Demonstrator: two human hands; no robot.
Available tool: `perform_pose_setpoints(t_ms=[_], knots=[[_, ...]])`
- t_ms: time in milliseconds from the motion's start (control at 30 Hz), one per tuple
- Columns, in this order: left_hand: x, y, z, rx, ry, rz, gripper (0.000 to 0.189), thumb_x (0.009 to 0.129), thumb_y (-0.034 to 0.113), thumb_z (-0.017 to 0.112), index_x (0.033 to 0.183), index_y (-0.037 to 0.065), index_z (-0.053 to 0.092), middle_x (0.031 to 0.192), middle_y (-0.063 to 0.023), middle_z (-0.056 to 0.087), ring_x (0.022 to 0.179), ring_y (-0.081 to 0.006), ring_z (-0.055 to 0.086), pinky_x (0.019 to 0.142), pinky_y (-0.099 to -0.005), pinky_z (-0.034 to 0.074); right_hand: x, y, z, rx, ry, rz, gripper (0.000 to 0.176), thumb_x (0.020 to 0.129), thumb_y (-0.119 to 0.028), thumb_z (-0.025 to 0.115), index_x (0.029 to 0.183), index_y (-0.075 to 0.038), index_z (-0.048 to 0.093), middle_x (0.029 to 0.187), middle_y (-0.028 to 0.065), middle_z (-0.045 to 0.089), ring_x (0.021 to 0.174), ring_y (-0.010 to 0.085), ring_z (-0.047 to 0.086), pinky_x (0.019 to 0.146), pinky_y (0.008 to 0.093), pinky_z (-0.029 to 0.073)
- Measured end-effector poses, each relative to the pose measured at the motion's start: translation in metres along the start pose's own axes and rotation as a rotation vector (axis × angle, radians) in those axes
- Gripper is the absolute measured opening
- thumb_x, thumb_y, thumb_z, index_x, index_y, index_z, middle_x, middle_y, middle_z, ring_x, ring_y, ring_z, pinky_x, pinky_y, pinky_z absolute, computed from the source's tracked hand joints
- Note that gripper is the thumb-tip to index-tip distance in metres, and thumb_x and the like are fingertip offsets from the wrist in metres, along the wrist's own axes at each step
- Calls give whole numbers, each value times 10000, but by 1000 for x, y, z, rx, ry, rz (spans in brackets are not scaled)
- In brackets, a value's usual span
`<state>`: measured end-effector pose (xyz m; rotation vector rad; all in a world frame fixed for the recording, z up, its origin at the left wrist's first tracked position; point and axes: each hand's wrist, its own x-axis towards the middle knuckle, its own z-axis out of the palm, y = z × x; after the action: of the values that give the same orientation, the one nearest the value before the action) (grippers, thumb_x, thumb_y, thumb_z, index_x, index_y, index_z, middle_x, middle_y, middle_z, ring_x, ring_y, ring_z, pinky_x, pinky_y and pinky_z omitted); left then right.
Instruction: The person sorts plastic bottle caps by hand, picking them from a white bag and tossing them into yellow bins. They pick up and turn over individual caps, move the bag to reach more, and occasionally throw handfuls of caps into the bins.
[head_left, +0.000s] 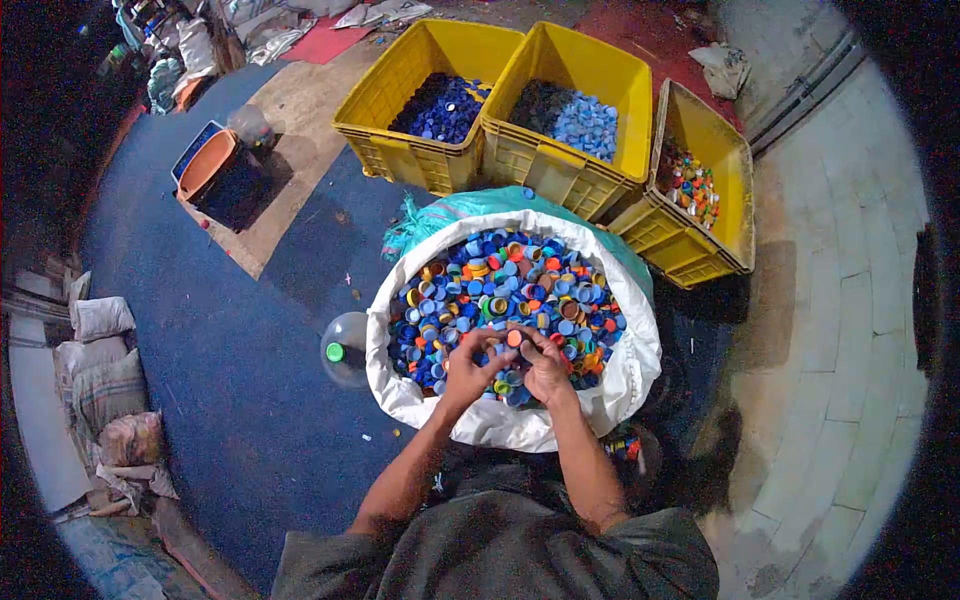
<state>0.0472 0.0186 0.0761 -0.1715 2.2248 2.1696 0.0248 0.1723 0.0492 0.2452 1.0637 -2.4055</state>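
Note:
A large white sack (640,372) with a rolled-down rim is full of plastic bottle caps (470,290), mostly blue, with orange, yellow, green and brown ones among them. Both hands are over the near part of the pile, close together. An orange bottle cap (514,338) shows at the fingertips of my right hand (546,370), which is closed on it. Beside it, my left hand (468,372) has its fingers curled inward and its thumb toward the orange cap. Whatever lies between the left fingers is too small to make out.
Three yellow crates stand beyond the sack: one with dark blue caps (440,110), one with black and light blue caps (585,125), one with mixed caps (690,190). A clear container with a green cap (335,352) lies left of the sack. An orange tub (208,165) stands farther off.

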Motion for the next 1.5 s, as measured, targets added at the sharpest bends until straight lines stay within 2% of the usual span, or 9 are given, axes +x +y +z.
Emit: perform_pose_setpoints(t_ms=[200,300,500,800,1000,1200,1300,1400,1500], knots=[[-1,3,7,328,137,159,281,733,135,764,967,26,652,646,-5,570,575,-61,500,527,-227,424,2,3,-1,-55,33,-84,421,763,-219,737,1117,-51,582,1119,39,599,1023,147,551,880,298,429],[-7,5,12,248,143,49,282,740,135,758,978,21,658,645,-4,572,574,-58,505,525,-220,419,1,0,-1,-48,-9,-100,346,812,-131,675,1135,-81,562,1050,13,606,903,103,563,742,236,467],[-10,11,19,120,188,-22,347,737,169,755,1033,18,658,634,-12,568,575,-55,496,511,-224,405,1,-3,4,1,-36,-105,384,783,0,660,1135,-64,523,1099,46,582,950,127,552,758,232,475],[-8,17,21,227,189,-34,410,715,203,775,1044,-4,642,635,-13,566,576,-62,499,526,-219,416,2,1,-1,-211,-43,-167,456,741,-82,722,1144,-40,514,1189,74,557,1058,148,531,832,253,467],[-3,-4,26,84,195,-119,454,680,232,798,1003,-22,605,678,-26,581,608,-89,542,561,-243,442,7,-3,-8,-451,-38,-195,386,731,-72,672,1106,-48,587,1104,57,601,1046,177,549,936,307,424],[-1,-1,20,-166,185,-282,433,667,222,813,948,-10,577,687,0,543,567,-84,500,528,-244,418,10,-2,-8,-526,-82,-194,348,794,-147,658,1119,-52,581,1086,45,604,1007,161,551,900,302,427],[-2,-8,17,-287,165,-297,399,670,206,815,876,12,534,681,8,517,546,-74,467,498,-226,386,11,1,1,-350,-39,-146,339,839,-177,639,1150,-65,566,1031,26,601,953,132,548,853,267,432],[-7,-30,16,-258,82,-99,397,681,196,811,827,45,474,670,5,509,529,-69,455,480,-204,365,9,1,4,-273,97,-63,324,875,-158,612,1177,-62,547,935,-24,571,794,67,526,716,225,438],[-12,-26,15,-110,316,-91,403,688,163,805,829,63,441,685,-4,510,575,-62,474,474,-207,370,9,-4,13,-193,101,-114,328,883,-151,601,1200,-87,543,812,-55,496,690,50,470,625,222,411]])
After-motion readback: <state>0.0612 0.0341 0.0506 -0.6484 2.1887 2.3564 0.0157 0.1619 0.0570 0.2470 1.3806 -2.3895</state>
